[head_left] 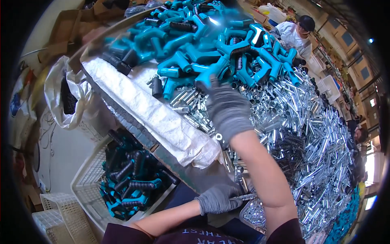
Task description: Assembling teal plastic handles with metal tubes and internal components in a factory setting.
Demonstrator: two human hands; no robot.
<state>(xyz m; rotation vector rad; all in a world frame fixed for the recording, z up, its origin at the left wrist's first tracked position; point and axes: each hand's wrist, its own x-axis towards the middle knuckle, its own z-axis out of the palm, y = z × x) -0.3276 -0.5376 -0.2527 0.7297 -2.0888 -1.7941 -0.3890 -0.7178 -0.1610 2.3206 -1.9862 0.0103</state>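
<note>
My right hand [228,106], in a grey knit glove, reaches over the heap with its fingers closed around the end of a teal Y-shaped plastic handle [214,70]. Part of its grip is hidden by the glove. Close to my body, my left hand [219,199], gloved the same way, is closed on a thin silver metal rod [244,197] that sticks out to the right. Many more teal handles [174,61] with black grips are piled at the far side. Shiny metal tubes [321,138] lie heaped to the right of my right arm.
White woven sacking [142,107] covers the table's left edge. Below it, a pale plastic basket [83,179] holds teal and black handles. Dark coil springs [289,152] lie among the tubes, and small metal parts [256,211] sit near my right elbow. A co-worker [295,35] is at the far right.
</note>
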